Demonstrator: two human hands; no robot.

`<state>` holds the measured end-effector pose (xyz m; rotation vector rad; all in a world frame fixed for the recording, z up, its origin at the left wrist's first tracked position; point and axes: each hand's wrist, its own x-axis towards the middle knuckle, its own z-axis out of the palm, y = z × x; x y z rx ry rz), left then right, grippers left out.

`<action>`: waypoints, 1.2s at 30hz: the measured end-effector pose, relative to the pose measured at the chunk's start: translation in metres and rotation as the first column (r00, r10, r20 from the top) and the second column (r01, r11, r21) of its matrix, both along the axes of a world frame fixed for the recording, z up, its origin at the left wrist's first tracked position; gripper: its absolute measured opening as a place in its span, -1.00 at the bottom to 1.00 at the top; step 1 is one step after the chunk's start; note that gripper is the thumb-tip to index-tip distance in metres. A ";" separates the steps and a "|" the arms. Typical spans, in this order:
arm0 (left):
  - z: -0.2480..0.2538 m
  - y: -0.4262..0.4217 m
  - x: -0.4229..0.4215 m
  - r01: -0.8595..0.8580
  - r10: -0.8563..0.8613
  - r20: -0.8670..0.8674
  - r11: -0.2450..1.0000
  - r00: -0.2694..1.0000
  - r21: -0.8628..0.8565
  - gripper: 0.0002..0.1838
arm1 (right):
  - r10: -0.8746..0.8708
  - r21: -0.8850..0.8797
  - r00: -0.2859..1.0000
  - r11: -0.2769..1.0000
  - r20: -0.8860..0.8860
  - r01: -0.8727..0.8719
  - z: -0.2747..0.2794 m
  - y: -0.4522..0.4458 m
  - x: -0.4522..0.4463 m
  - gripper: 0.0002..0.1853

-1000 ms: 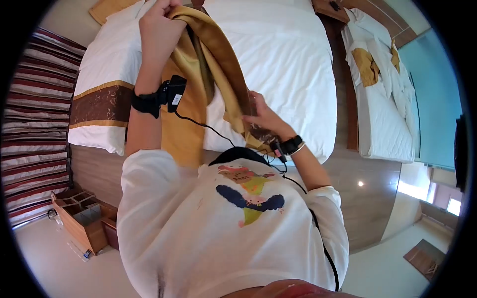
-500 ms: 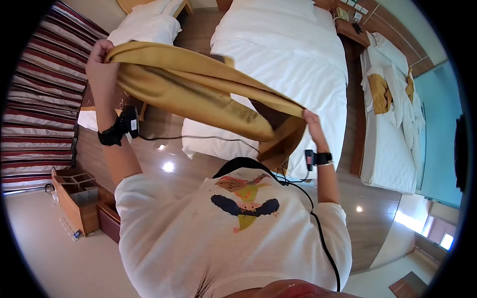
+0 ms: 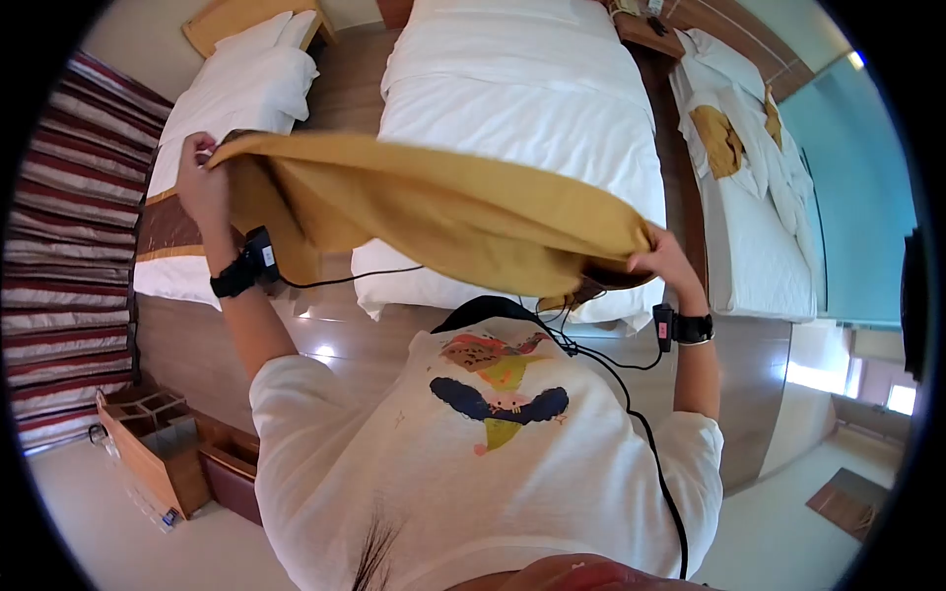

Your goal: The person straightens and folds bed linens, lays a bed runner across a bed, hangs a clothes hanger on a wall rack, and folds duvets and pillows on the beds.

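A gold bed runner [image 3: 424, 197] with a brown side hangs stretched between my two hands, above the foot of the middle bed [image 3: 512, 118] with its white bedding. My left hand [image 3: 204, 187] grips one end of it, near the left bed. At the other end, my right hand [image 3: 670, 261] pinches the cloth's corner. The runner sags in folds between them, and part of its brown side shows by my right hand.
The left bed [image 3: 232, 103] has a brown and gold runner across its foot. Crumpled white bedding and gold cloth [image 3: 716, 141] lie on the right bed [image 3: 754, 266]. A wooden cabinet [image 3: 163, 443] stands at lower left, by striped curtains [image 3: 74, 256]. A black cable [image 3: 645, 428] runs along my shirt.
My hands have moved farther apart, my right hand going right and slightly down. The bed runner is spread wider and its folds have opened. The view has shifted a little.
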<state>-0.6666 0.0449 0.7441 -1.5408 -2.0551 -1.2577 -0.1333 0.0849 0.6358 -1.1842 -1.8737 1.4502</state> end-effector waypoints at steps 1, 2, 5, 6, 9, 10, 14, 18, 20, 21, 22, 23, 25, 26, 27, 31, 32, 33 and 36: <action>0.002 -0.004 -0.004 -0.013 0.013 0.001 0.999 1.000 0.051 -0.80 | 0.045 0.174 0.974 0.981 0.221 -0.085 0.008 -0.013 -0.008 -0.37; 0.005 -0.008 -0.007 -0.022 0.022 0.003 0.995 1.000 0.102 -0.80 | 0.022 0.174 0.869 0.977 0.495 -0.124 0.000 -0.021 -0.008 -0.54; 0.010 -0.018 -0.008 0.074 -0.074 -0.005 0.988 0.997 0.133 -0.78 | -0.401 0.490 0.712 0.867 0.577 0.092 -0.033 -0.037 0.005 -0.75; 0.011 -0.019 -0.009 0.092 -0.092 -0.003 0.987 0.996 0.135 -0.78 | -0.564 0.635 0.699 0.745 0.439 0.203 -0.040 -0.041 0.011 -0.78; 0.012 -0.028 -0.017 0.124 -0.122 -0.021 0.985 0.992 0.119 -0.76 | -0.795 0.864 0.551 0.441 0.252 0.242 -0.023 -0.052 0.029 -0.70; 0.011 -0.031 -0.026 0.132 -0.130 -0.023 0.984 0.991 0.117 -0.76 | -0.824 0.871 0.522 0.407 0.220 0.277 -0.025 -0.054 0.048 -0.67; -0.007 -0.049 -0.096 0.136 -0.153 0.120 0.981 0.981 0.135 -0.78 | -0.933 0.899 0.359 0.140 -0.020 0.414 -0.016 -0.070 0.106 -0.80; -0.047 -0.074 -0.140 0.166 -0.160 0.139 0.986 0.977 -0.034 -0.79 | -0.948 0.783 0.283 0.063 -0.146 0.618 -0.010 -0.102 0.150 -0.84; -0.070 -0.083 -0.147 0.209 -0.191 0.186 0.975 0.964 -0.077 -0.80 | -0.956 0.798 0.244 0.021 -0.160 0.603 -0.008 -0.116 0.162 -0.83; -0.078 -0.089 -0.148 0.170 -0.150 0.178 0.980 0.973 -0.104 -0.80 | -0.961 0.813 0.218 -0.014 -0.173 0.582 -0.005 -0.123 0.165 -0.82; -0.085 -0.095 -0.147 0.131 -0.108 0.169 0.983 0.980 -0.129 -0.80 | -0.964 0.815 0.210 -0.013 -0.164 0.579 0.004 -0.130 0.162 -0.82; -0.090 -0.100 -0.147 0.131 -0.112 0.131 0.982 0.985 -0.140 -0.82 | -0.977 0.846 0.104 -0.104 -0.184 0.522 0.016 -0.138 0.157 -0.82; -0.100 -0.109 -0.153 0.090 -0.060 0.153 0.976 0.986 -0.197 -0.83 | -0.979 0.892 0.001 -0.187 -0.206 0.412 0.029 -0.149 0.165 -0.83; -0.103 -0.113 -0.151 0.042 -0.002 0.165 0.969 0.986 -0.242 -0.84 | -0.986 0.929 -0.032 -0.168 -0.167 0.329 0.027 -0.156 0.183 -0.84; -0.103 -0.117 -0.149 -0.012 0.050 0.130 0.960 0.990 -0.279 -0.85 | -0.978 0.877 -0.013 -0.194 -0.210 0.440 0.026 -0.162 0.200 -0.84; -0.120 -0.129 -0.172 0.003 0.039 0.113 0.938 0.993 -0.346 -0.86 | -0.988 0.872 -0.020 -0.143 -0.151 0.469 0.036 -0.169 0.221 -0.85; -0.125 -0.132 -0.182 0.003 0.039 0.112 0.936 0.993 -0.352 -0.86 | -0.989 0.872 -0.020 -0.137 -0.145 0.470 0.030 -0.169 0.232 -0.85; -0.126 -0.133 -0.188 -0.068 0.092 0.031 0.891 0.995 -0.449 -0.85 | -0.987 0.788 0.028 -0.112 -0.161 0.605 0.023 -0.167 0.253 -0.84; -0.135 -0.119 -0.169 -0.213 0.115 -0.202 0.789 0.973 -0.576 -0.86 | -0.993 0.715 0.116 0.107 0.036 0.691 0.008 -0.147 0.268 -0.77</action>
